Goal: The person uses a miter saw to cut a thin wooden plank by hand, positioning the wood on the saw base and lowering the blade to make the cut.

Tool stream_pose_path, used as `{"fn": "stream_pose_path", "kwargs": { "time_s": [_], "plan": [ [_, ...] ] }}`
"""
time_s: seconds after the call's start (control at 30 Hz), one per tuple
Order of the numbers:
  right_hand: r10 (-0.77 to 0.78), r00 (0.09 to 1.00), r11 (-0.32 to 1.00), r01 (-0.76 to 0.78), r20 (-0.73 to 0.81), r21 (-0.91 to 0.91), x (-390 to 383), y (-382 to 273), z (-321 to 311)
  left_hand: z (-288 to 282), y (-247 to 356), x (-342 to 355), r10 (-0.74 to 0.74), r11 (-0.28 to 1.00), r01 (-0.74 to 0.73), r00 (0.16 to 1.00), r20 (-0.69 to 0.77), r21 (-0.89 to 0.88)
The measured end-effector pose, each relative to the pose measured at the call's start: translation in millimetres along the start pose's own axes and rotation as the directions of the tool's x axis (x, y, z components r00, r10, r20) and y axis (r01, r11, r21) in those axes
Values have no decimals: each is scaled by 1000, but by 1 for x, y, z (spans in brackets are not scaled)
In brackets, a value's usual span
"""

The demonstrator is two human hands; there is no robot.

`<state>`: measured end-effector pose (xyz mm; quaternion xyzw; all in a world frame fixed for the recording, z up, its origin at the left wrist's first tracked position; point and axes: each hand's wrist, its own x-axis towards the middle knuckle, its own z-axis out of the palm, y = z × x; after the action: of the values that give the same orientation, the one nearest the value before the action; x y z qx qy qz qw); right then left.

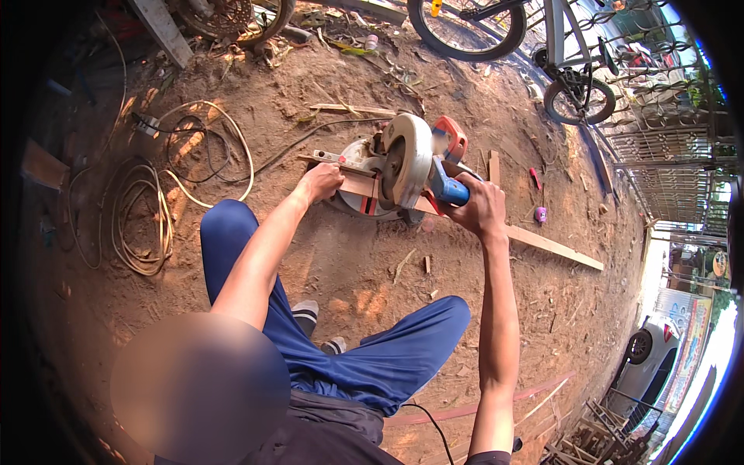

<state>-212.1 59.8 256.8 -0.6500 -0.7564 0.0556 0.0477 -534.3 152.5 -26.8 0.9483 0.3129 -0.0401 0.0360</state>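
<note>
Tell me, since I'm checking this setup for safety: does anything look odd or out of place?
Yes. The miter saw sits on bare dirt, not a bench. Loose cable lies tangled nearby, and the left hand presses the wooden strip near the blade guard.
</note>
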Motion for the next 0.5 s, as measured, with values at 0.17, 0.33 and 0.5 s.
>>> {"fn": "stream_pose_path", "kwargs": {
  "time_s": [0.17,0.33,0.5],
  "plan": [
    [-5,1000,1000,5,-7,28,2,-3,-1,13,3,-19,66,989,-37,977,-202,144],
    [-1,1000,1000,1,-1,12,-1,4,3,6,14,-30,-34,990,-1,970,-241,-144],
    [-28,999,1000,28,-26,8,1,0,-1,3,14,-27,-144,988,117,930,-337,-100]
  ]
}}
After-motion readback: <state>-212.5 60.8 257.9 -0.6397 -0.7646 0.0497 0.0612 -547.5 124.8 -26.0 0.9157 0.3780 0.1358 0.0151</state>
